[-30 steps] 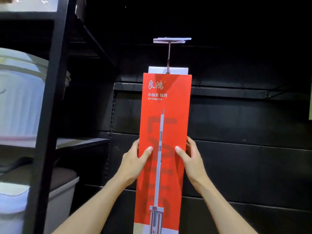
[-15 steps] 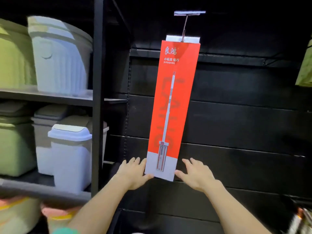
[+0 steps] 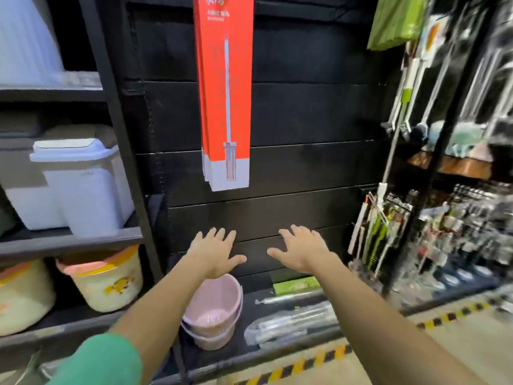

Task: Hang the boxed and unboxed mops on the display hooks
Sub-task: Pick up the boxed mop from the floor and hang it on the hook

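A tall red and white mop box (image 3: 225, 87) hangs against the black slatted wall; its top and the hook are cut off by the frame's upper edge. A second box seems to hang just behind it. My left hand (image 3: 215, 251) and my right hand (image 3: 301, 251) float below the box with fingers spread, holding nothing and apart from it. On the low black shelf lie plastic-wrapped mops (image 3: 291, 323) and a green box (image 3: 295, 284).
Stacked pink basins (image 3: 212, 315) sit on the low shelf under my left forearm. White and cream bins (image 3: 80, 184) fill the black rack at left. Hanging mops and small goods (image 3: 444, 218) crowd the rack at right. Yellow-black tape (image 3: 319, 359) edges the floor.
Both hands have let go of the hung box and dropped below it. The view has tilted down and to the right, bringing the low shelf and right rack into sight.
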The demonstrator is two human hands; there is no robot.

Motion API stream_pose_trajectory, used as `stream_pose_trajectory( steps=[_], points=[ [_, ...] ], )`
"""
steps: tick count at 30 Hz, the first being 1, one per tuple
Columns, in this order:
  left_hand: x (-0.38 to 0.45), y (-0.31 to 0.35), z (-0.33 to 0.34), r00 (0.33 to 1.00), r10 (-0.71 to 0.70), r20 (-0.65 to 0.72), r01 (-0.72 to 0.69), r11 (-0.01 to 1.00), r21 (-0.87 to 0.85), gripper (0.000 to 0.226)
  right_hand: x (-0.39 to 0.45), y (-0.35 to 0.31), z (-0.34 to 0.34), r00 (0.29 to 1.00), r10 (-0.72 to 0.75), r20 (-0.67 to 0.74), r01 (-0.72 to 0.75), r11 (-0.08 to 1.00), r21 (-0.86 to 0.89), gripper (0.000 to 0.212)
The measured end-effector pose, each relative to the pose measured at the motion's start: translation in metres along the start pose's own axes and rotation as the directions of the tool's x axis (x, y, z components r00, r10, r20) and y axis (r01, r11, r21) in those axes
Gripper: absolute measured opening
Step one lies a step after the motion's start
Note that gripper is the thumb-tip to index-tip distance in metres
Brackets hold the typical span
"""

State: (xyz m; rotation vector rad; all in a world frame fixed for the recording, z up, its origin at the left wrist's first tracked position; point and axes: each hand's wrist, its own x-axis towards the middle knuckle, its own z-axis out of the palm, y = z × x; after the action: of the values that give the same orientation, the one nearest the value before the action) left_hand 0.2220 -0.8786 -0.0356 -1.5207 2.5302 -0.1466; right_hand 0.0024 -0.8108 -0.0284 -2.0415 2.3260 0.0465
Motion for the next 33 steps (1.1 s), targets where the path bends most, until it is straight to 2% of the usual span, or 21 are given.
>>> stream_pose_trajectory(
  steps=[5, 9, 12, 15, 19, 23, 28, 31, 33],
  points=[
    [-0.021, 0.062, -0.012, 0.988, 0.150, -0.042, -0.148, 0.988, 0.038, 0.083, -0.067, 0.043, 0.010, 0.994, 0.106, 0.003, -0.106, 0.994, 0.040, 0.083],
    [-0.029, 0.133, -0.024, 0.949, 0.306, -0.073, -0.304, 0.952, 0.037, 0.081, -0.137, 0.104, 0.020, 0.974, 0.227, 0.005, -0.227, 0.971, 0.079, 0.084],
    [-0.042, 0.212, -0.028, 0.905, 0.418, -0.079, -0.417, 0.908, 0.036, 0.082, -0.205, 0.159, 0.035, 0.934, 0.356, 0.012, -0.355, 0.928, 0.113, 0.085],
    [-0.066, 0.313, -0.030, 0.819, 0.570, -0.058, -0.565, 0.821, 0.082, 0.083, -0.294, 0.220, 0.054, 0.856, 0.513, 0.070, -0.518, 0.849, 0.102, 0.088],
    [-0.115, 0.455, -0.038, 0.681, 0.731, -0.047, -0.719, 0.680, 0.144, 0.085, -0.429, 0.300, 0.069, 0.707, 0.703, 0.080, -0.708, 0.701, 0.088, 0.080],
    [-0.174, 0.588, -0.049, 0.539, 0.842, -0.035, -0.825, 0.536, 0.182, 0.087, -0.566, 0.356, 0.084, 0.526, 0.845, 0.094, -0.849, 0.515, 0.117, 0.079],
    [-0.260, 0.728, -0.054, 0.288, 0.958, -0.017, -0.933, 0.284, 0.221, 0.084, -0.723, 0.377, 0.118, 0.241, 0.962, 0.129, -0.960, 0.217, 0.179, 0.078],
    [-0.316, 0.792, -0.053, 0.127, 0.992, 0.000, -0.965, 0.124, 0.229, 0.081, -0.796, 0.371, 0.136, 0.048, 0.987, 0.152, -0.980, 0.016, 0.201, 0.078],
    [-0.346, 0.825, -0.047, 0.015, 1.000, 0.009, -0.977, 0.013, 0.213, 0.081, -0.831, 0.365, 0.147, -0.051, 0.980, 0.192, -0.975, -0.091, 0.201, 0.077]
  ],
)
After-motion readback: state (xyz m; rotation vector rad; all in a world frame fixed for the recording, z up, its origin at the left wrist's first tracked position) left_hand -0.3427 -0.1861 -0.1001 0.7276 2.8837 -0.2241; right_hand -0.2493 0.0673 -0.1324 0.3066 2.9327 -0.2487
